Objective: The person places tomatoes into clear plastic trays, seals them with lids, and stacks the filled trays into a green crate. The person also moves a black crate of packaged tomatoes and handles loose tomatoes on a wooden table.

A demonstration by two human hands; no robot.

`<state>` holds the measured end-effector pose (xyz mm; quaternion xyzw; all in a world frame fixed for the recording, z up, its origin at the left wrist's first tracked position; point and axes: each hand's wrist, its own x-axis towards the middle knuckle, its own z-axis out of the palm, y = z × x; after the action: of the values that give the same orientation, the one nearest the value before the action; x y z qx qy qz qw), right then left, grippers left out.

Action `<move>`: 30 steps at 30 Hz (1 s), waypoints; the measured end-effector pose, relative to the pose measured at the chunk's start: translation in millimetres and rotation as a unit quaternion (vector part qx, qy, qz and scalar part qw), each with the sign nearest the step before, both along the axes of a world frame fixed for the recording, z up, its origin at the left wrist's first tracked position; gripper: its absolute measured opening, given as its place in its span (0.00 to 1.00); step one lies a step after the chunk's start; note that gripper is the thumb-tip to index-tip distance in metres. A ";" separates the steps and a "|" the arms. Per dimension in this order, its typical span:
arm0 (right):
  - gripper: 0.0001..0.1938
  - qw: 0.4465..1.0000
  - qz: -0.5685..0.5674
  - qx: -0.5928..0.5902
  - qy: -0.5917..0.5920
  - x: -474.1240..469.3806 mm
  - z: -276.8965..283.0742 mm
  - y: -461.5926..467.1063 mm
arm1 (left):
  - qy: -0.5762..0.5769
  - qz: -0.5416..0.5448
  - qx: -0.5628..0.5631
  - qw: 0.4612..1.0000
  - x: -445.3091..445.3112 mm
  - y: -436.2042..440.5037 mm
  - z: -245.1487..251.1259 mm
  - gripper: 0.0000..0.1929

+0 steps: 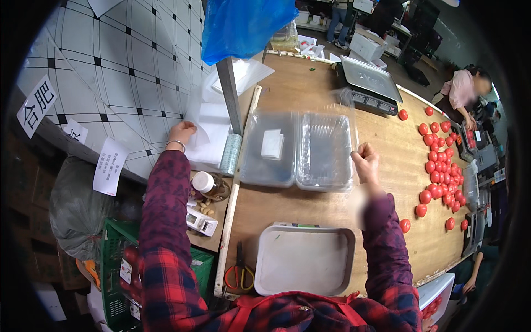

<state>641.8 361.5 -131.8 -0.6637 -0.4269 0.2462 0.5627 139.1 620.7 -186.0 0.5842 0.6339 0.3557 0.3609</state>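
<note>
My left hand (181,133) pinches the edge of a thin white sheet (202,136), lifted beside a white stack (211,151). At the right rim of an open clear plastic clamshell container (324,153), my right hand (367,164) has its fingers closed on the thin plastic edge, which is partly blurred. A small folded white pad (272,144) lies in the container's left half. Below the container, an off-white shallow tray (305,261) rests on the wooden table (390,166).
Several tomatoes (444,174) are spread on the right. A weighing scale (367,87) stands at the back. Scissors (239,265), a lidded jar (210,185) and a sticker roll (231,154) are on the left. A post (229,93) with a blue bag (247,27) rises nearby. A co-worker (462,93) works across.
</note>
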 end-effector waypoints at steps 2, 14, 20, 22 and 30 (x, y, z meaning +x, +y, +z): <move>0.11 0.994 0.040 0.024 0.100 -0.5 20.2 -26.9 | 0.011 0.025 0.030 0.999 -7.4 -15.8 32.9 0.13; 0.09 0.977 -0.041 -0.141 0.152 -71.9 -27.5 -312.6 | 0.094 -0.529 0.171 0.826 170.7 -378.4 195.5 0.04; 0.09 0.990 0.001 -0.126 0.067 -24.5 -47.1 -311.3 | 0.219 -0.560 0.146 0.786 272.0 -431.6 81.0 0.06; 0.14 0.989 -0.061 -0.135 0.025 32.4 -58.4 -308.8 | 0.241 -0.550 0.174 0.780 280.6 -433.1 51.4 0.08; 0.17 0.901 -0.214 -0.212 -0.312 212.7 -145.3 -285.5 | 0.322 -0.511 0.117 0.789 285.0 -454.0 35.8 0.24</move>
<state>854.4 76.0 -277.1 -0.8855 -0.3661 -0.0156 0.2857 424.1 166.7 -150.2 0.9412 0.2760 -0.0173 0.1940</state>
